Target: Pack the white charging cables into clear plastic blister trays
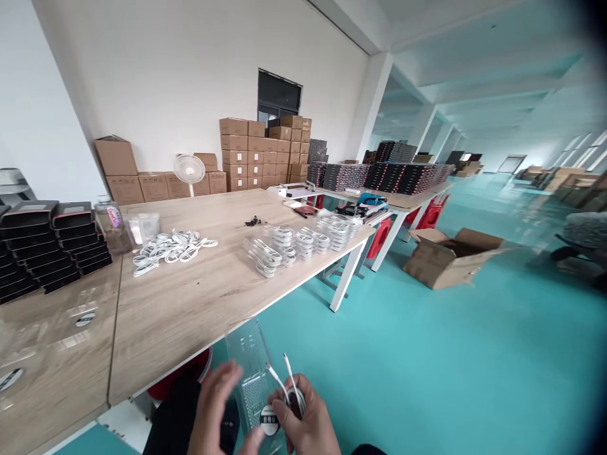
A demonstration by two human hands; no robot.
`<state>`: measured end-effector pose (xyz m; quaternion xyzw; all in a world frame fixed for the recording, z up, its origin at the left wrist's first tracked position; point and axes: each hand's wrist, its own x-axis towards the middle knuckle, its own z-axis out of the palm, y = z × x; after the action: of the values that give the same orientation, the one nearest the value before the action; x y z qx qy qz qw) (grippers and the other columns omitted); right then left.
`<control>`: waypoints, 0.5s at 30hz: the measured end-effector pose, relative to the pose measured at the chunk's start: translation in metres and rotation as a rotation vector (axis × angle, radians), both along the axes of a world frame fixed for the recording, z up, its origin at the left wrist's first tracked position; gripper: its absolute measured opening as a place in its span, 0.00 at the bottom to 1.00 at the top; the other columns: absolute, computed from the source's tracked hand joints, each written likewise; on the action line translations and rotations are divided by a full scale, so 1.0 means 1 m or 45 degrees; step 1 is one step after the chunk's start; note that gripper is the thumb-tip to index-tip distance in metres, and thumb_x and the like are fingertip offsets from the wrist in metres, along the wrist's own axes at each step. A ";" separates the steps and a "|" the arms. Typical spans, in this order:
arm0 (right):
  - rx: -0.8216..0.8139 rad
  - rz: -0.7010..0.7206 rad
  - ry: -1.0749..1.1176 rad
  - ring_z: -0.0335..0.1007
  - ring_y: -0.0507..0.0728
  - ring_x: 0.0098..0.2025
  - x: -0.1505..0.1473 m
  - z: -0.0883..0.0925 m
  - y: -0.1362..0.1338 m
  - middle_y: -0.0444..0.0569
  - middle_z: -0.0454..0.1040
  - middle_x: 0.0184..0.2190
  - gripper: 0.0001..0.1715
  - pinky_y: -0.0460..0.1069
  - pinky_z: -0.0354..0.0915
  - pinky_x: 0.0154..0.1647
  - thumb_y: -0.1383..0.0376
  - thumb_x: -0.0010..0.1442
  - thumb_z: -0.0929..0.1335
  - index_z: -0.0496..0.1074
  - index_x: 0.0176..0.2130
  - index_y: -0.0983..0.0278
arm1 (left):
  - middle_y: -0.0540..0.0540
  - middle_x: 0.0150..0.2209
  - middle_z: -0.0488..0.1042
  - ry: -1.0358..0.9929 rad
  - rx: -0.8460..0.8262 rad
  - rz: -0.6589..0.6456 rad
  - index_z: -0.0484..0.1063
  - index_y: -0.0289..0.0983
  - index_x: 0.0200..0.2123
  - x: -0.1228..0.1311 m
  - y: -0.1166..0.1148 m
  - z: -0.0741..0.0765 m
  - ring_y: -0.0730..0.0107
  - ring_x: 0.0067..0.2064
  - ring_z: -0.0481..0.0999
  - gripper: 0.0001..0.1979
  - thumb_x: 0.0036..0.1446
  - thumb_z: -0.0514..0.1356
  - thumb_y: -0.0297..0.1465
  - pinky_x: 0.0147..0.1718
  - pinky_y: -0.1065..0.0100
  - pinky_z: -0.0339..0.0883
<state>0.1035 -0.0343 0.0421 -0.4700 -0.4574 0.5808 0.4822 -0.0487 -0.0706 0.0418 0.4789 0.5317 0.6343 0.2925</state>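
My right hand [310, 420] is closed around a small coiled white cable [294, 398], its two plug ends pointing up past the fingers. Under and beside that hand is a clear plastic blister tray [255, 379] with a round black-and-white label [269, 419]; what supports the tray is hard to see. To its left, my left hand [218, 407] has its fingers apart and slightly blurred, holding nothing that I can see. On the wooden table [190, 309] lie a loose heap of white cables [171, 248] and a row of clear packs with coiled cables [303, 242].
Stacked black boxes [52, 246], a plastic bottle [111, 221] and flat clear trays [76, 322] occupy the table's left. Small black pieces [256, 221] lie mid-table. An opened cardboard carton [450, 256] stands on the turquoise floor. A red stool [183, 376] is partly under the table.
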 end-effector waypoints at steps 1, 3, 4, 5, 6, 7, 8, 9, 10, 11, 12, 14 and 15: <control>-0.011 -0.011 -0.056 0.60 0.49 0.20 0.002 -0.001 -0.002 0.43 0.75 0.26 0.23 0.42 0.52 0.14 0.51 0.50 0.76 0.65 0.32 0.60 | 0.40 0.64 0.66 -0.241 -0.121 0.025 0.68 0.48 0.59 -0.004 0.003 0.006 0.42 0.66 0.60 0.33 0.49 0.71 0.36 0.64 0.45 0.52; -0.043 0.001 -0.167 0.60 0.49 0.21 0.005 -0.004 -0.006 0.43 0.75 0.26 0.22 0.43 0.52 0.15 0.52 0.50 0.76 0.65 0.32 0.60 | 0.37 0.65 0.64 -0.742 -0.432 -0.085 0.61 0.46 0.62 -0.011 0.012 0.013 0.44 0.65 0.64 0.33 0.55 0.67 0.35 0.60 0.45 0.62; -0.060 0.021 -0.216 0.59 0.49 0.21 0.006 -0.005 -0.008 0.42 0.73 0.25 0.22 0.43 0.52 0.16 0.51 0.51 0.75 0.65 0.32 0.60 | 0.36 0.63 0.66 -0.950 -0.562 -0.179 0.62 0.43 0.61 -0.013 0.017 0.014 0.45 0.63 0.68 0.31 0.55 0.67 0.33 0.58 0.47 0.65; -0.073 0.044 -0.260 0.57 0.49 0.20 0.008 -0.006 -0.009 0.40 0.71 0.23 0.22 0.44 0.52 0.16 0.48 0.53 0.73 0.65 0.32 0.60 | 0.35 0.60 0.70 -1.106 -0.645 -0.261 0.65 0.41 0.58 -0.014 0.021 0.013 0.46 0.61 0.71 0.28 0.54 0.67 0.31 0.57 0.49 0.68; -0.076 0.055 -0.301 0.56 0.49 0.20 0.011 -0.007 -0.009 0.40 0.69 0.22 0.23 0.44 0.54 0.17 0.46 0.55 0.71 0.65 0.33 0.60 | 0.35 0.56 0.73 -1.210 -0.680 -0.313 0.68 0.38 0.53 -0.014 0.024 0.011 0.47 0.59 0.73 0.24 0.53 0.69 0.28 0.56 0.51 0.69; -0.067 0.058 -0.346 0.57 0.50 0.21 0.015 -0.008 -0.009 0.39 0.67 0.22 0.24 0.45 0.56 0.19 0.43 0.57 0.69 0.65 0.33 0.60 | 0.36 0.52 0.76 -1.266 -0.677 -0.327 0.70 0.37 0.48 -0.013 0.026 0.007 0.48 0.58 0.74 0.21 0.51 0.70 0.26 0.56 0.53 0.70; -0.046 0.044 -0.400 0.58 0.52 0.23 0.021 -0.009 -0.009 0.40 0.67 0.22 0.25 0.46 0.58 0.22 0.42 0.58 0.67 0.66 0.33 0.60 | 0.37 0.49 0.78 -1.279 -0.656 -0.301 0.72 0.37 0.44 -0.012 0.027 0.002 0.48 0.57 0.75 0.19 0.49 0.71 0.25 0.56 0.54 0.71; -0.019 0.017 -0.462 0.60 0.53 0.25 0.026 -0.009 -0.008 0.40 0.67 0.22 0.25 0.47 0.59 0.25 0.41 0.58 0.66 0.67 0.33 0.60 | 0.38 0.48 0.79 -1.262 -0.628 -0.260 0.72 0.37 0.42 -0.010 0.027 -0.003 0.48 0.57 0.76 0.18 0.48 0.72 0.25 0.56 0.54 0.71; 0.001 -0.018 -0.523 0.60 0.53 0.26 0.032 -0.010 -0.007 0.41 0.68 0.23 0.26 0.47 0.59 0.28 0.41 0.58 0.66 0.68 0.32 0.60 | 0.39 0.48 0.79 -1.232 -0.611 -0.225 0.72 0.38 0.43 -0.008 0.027 -0.007 0.48 0.57 0.76 0.19 0.48 0.72 0.26 0.55 0.54 0.71; 0.005 -0.045 -0.569 0.60 0.53 0.27 0.038 -0.010 -0.006 0.41 0.68 0.23 0.26 0.48 0.58 0.29 0.41 0.57 0.66 0.69 0.31 0.60 | 0.39 0.49 0.78 -1.195 -0.599 -0.197 0.71 0.39 0.46 -0.006 0.025 -0.011 0.47 0.56 0.76 0.22 0.48 0.73 0.28 0.55 0.53 0.71; -0.014 -0.049 -0.583 0.59 0.53 0.27 0.042 -0.009 -0.006 0.42 0.68 0.23 0.26 0.48 0.57 0.29 0.41 0.57 0.67 0.69 0.29 0.61 | 0.38 0.51 0.78 -1.156 -0.590 -0.177 0.69 0.41 0.52 -0.004 0.023 -0.013 0.47 0.56 0.77 0.28 0.48 0.73 0.30 0.55 0.51 0.72; -0.121 0.016 -0.476 0.56 0.52 0.24 0.046 -0.007 -0.007 0.42 0.69 0.21 0.28 0.48 0.56 0.28 0.40 0.55 0.67 0.69 0.27 0.61 | 0.37 0.56 0.75 -1.105 -0.573 -0.168 0.58 0.49 0.64 0.001 0.018 -0.016 0.46 0.54 0.78 0.42 0.49 0.72 0.34 0.54 0.47 0.72; -0.193 0.078 -0.374 0.57 0.51 0.23 0.046 -0.004 -0.008 0.42 0.70 0.21 0.29 0.48 0.56 0.27 0.39 0.54 0.68 0.68 0.26 0.61 | 0.37 0.58 0.73 -1.091 -0.562 -0.179 0.51 0.52 0.68 0.003 0.015 -0.016 0.45 0.54 0.78 0.47 0.50 0.72 0.36 0.53 0.46 0.72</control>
<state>0.1493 -0.0427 0.0379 -0.5708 -0.4919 0.5532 0.3553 -0.0454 -0.0558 0.0253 0.1361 0.4516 0.6252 0.6218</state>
